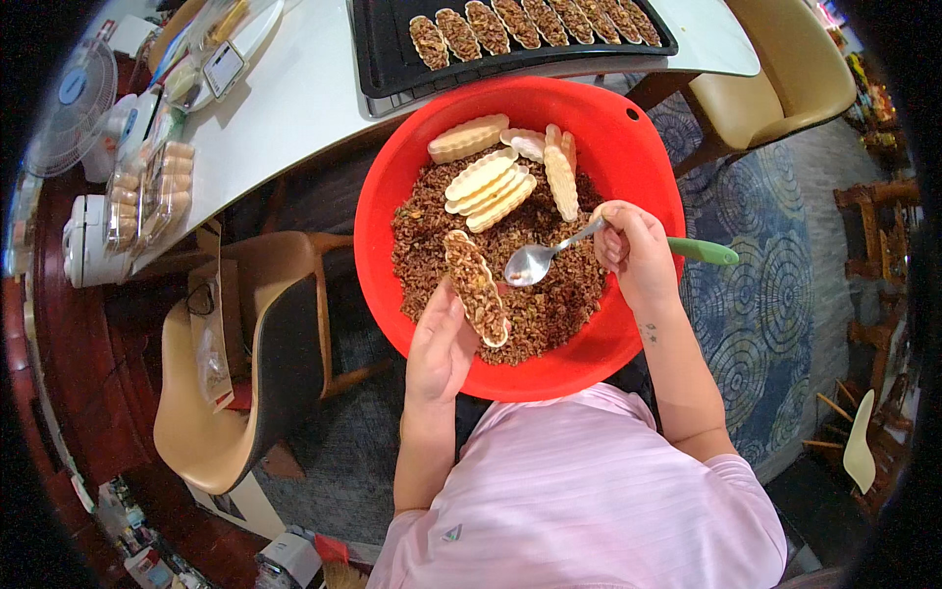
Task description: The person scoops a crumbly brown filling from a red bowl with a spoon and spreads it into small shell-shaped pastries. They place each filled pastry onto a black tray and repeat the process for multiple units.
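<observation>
A large red plastic basin [515, 379] sits before me, holding a brown grain-like mixture [434, 206]. My left hand [441, 346] holds a boat-shaped wafer shell filled with the mixture [477, 288], tilted over the basin. In my right hand [633, 250] is a metal spoon [531, 263]; its green handle [703, 251] sticks out past the basin's right side. The spoon's bowl is beside the filled shell and bears a few bits. Pale empty wafer shells lie on the mixture: a stack [467, 138] at the back, a fanned group [489, 188] in the middle, and others [561, 173] to the right.
A black baking tray [383, 51] with several filled shells [489, 28] rests on the white table [294, 96] beyond the basin. A phone-like device [223, 70] and clear egg cartons [165, 188] are at left. Chairs [287, 316] stand left and back right [780, 81].
</observation>
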### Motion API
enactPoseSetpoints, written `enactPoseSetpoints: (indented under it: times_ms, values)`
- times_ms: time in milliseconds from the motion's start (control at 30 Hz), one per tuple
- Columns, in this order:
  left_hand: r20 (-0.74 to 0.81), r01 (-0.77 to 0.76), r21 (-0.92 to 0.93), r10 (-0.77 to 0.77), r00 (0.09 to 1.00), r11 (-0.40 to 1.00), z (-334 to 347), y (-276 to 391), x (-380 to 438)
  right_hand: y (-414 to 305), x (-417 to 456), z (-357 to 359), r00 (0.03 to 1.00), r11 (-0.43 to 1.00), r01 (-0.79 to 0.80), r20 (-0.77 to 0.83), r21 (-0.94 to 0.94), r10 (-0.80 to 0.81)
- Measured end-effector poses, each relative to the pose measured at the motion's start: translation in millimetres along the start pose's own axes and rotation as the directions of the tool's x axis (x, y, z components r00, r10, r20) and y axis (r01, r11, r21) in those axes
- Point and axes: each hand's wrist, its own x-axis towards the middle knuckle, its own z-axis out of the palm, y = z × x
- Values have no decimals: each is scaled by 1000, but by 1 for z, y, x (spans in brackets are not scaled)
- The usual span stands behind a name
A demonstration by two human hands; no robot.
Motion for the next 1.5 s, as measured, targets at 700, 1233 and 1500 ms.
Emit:
enactPoseSetpoints:
  times_ms: [700, 1233, 1500]
  values:
    - [-110, -145, 215, 171, 979, 966, 3, -8, 4, -6, -29, 18, 979, 958, 188, 124, -215, -164]
    - [-52, -139, 357, 168, 984, 924, 0, -11, 1, -9, 6, 36, 995, 995, 94, -19, -16, -94]
    - [-67, -153, 459, 206, 976, 875, 0, -10, -1, -12, 7, 44, 972, 951, 231, 98, -208, -215]
